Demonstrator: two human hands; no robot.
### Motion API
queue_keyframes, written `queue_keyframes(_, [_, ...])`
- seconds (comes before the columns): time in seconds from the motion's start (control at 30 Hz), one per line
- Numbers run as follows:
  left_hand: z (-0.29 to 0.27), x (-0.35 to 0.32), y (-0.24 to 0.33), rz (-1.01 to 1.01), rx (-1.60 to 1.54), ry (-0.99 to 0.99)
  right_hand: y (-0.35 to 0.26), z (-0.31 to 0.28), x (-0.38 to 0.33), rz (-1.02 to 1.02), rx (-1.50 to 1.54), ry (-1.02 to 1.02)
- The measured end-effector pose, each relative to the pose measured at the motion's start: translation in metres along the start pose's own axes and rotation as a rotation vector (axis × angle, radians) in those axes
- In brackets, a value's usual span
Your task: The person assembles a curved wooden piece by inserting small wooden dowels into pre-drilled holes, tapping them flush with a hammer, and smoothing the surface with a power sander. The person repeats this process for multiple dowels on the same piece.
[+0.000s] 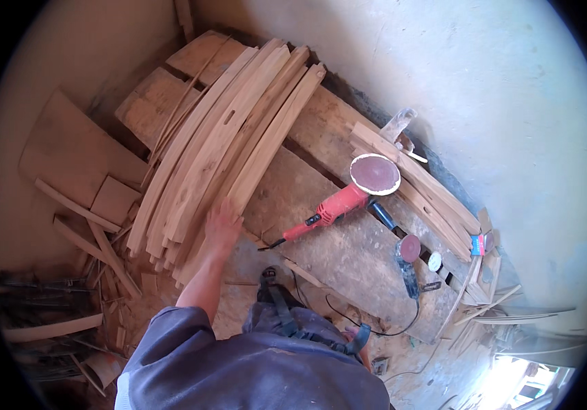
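Note:
My left hand reaches forward with its fingers stretched out. It lies at the near right edge of a stack of long wooden pieces, some with slots cut in them. Of my right hand only a sliver of skin shows beside my body, its fingers hidden. To the right of my left hand, a red angle grinder or polisher lies on the workbench, its round sanding disc turned upward. Farther right lies a smaller dark sander with a reddish disc and a cord.
More wooden strips lie along the wall. A small blue and red box stands by their near end. Offcuts lean and lie at the left. A dark cord hangs off the bench's near edge. Scraps and dust cover the floor.

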State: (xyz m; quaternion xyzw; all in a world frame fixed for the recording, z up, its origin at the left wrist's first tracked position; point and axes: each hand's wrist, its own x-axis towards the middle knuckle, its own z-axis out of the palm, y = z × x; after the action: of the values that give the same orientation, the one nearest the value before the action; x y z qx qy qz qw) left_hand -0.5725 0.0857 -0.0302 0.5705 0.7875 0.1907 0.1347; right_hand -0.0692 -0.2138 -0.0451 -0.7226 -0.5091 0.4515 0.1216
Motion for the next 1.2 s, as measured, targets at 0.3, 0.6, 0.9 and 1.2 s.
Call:
queue_keyframes(0.3, [0.021,0.028,0.024,-0.001,0.002,0.156,0.01,-0.001,0.006,-0.079,-0.176,0.175])
queue_keyframes(0.6, [0.008,0.005,0.037,0.145,0.198,0.344,0.008,-0.09,0.048,0.185,-0.157,0.617])
queue_keyframes(0.9, [0.023,-0.169,0.129,0.271,0.175,0.073,0.055,-0.21,0.13,0.113,-0.283,0.505])
queue_keyframes(1.2, [0.04,-0.297,0.264,0.284,0.002,-0.551,0.042,-0.222,0.159,0.044,-0.285,0.22])
